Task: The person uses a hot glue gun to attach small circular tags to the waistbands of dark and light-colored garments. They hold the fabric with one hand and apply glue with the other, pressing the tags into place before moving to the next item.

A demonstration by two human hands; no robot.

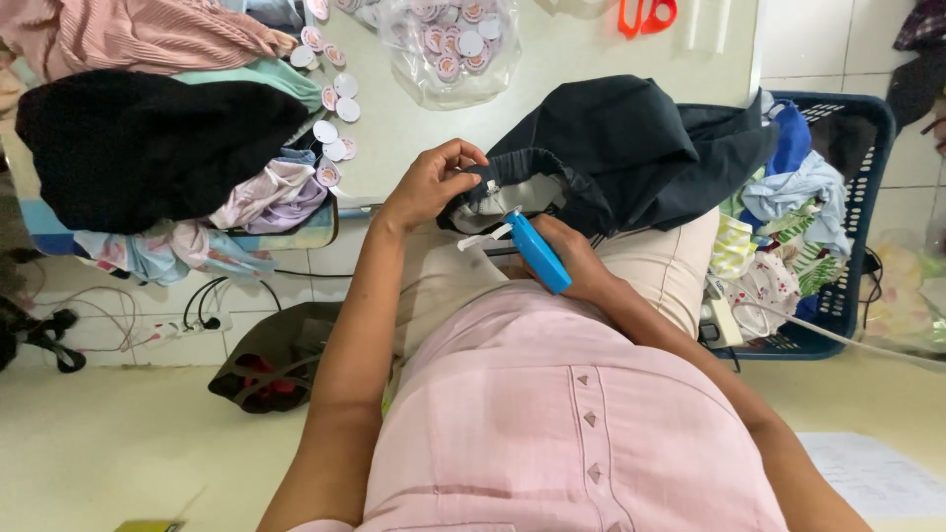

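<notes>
Far left: a black garment (148, 148) is lying heaped on the table (552, 59), on top of pale lilac and blue fabrics (266, 197), with a pink ribbed piece (148, 30) behind it. The pile is sitting within reach of the left arm, probably as stock kept close.

Next to the pile: round pink-and-white tags (335, 108) are lying loose along the table edge, and more are bunched in a clear plastic bag (453, 44) further back. They are placed just above the working spot, so one can be picked up without stretching.

Centre: the left hand (429, 187) is curling over the elastic waistband of a dark garment (611, 148). Thumb and fingertips are pinching the band edge, closed on the cloth, with a small white tab showing at the pinch. The band is being held turned up, apparently to expose one spot to the tool.

Just right of it: the right hand (576, 261) is wrapped shut around a blue tagging gun (537, 251), handle in the palm and nose pointing up-left toward the pinched band. A white strip is sticking out near the nose. The tip is near the band; I cannot tell if they are touching.

The dark garment is draping from the table edge over the lap, most of it resting on the table.

Right: a blue basket (867, 118) of mixed clothes is standing on the floor by the right knee. Orange scissors (645, 15) are lying at the table's far edge.
</notes>
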